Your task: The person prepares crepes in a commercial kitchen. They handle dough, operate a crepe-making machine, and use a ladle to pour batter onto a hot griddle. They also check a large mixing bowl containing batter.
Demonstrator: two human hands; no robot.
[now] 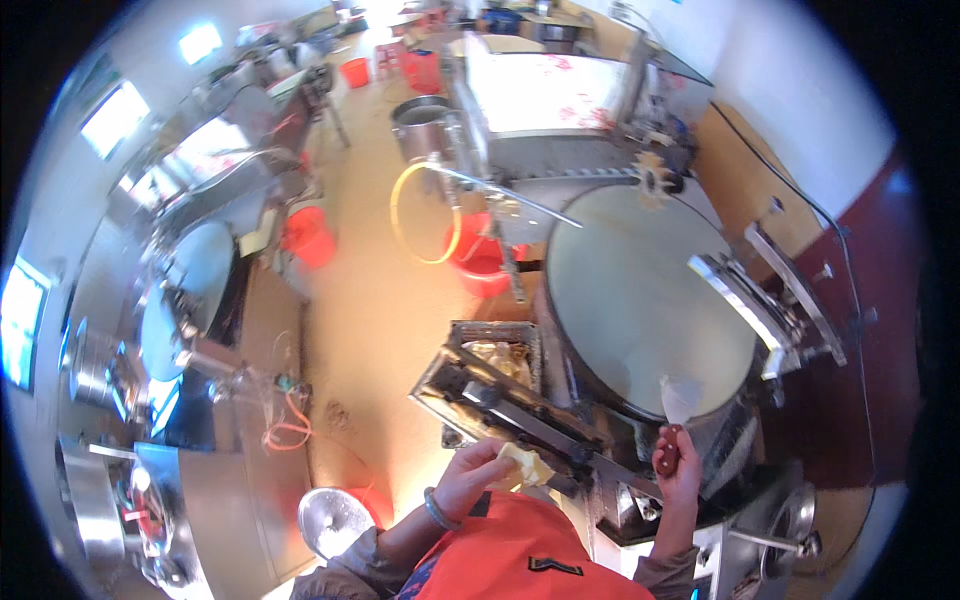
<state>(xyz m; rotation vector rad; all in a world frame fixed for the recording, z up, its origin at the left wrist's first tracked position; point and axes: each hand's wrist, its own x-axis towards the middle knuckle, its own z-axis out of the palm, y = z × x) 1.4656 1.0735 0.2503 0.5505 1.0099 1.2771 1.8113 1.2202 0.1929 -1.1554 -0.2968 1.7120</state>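
Note:
My right hand [680, 470] is wrapped round the reddish-brown handle of a scraper [682, 398]. The scraper's broad metal blade lies over the near edge of a large round griddle plate [650, 300]; whether it touches the surface, I cannot tell. In my left hand [468, 482] is a crumpled pale-yellow soft piece [528, 466], pinched by the fingers; it could be cloth or thin dough. This hand is beside the near end of a slanted metal frame with a dark bar [520, 410]. Behind the frame, a dark crate [535, 345] contains crumpled yellowish sheets [505, 358].
Right of the plate stands a metal arm assembly [745, 305]. Beyond it rises a machine with a white panel [545, 92]. A red bucket [485, 270], a yellow hose [397, 215] and a steel pot [422, 125] are farther off. A metal bowl [335, 520] sits at lower left.

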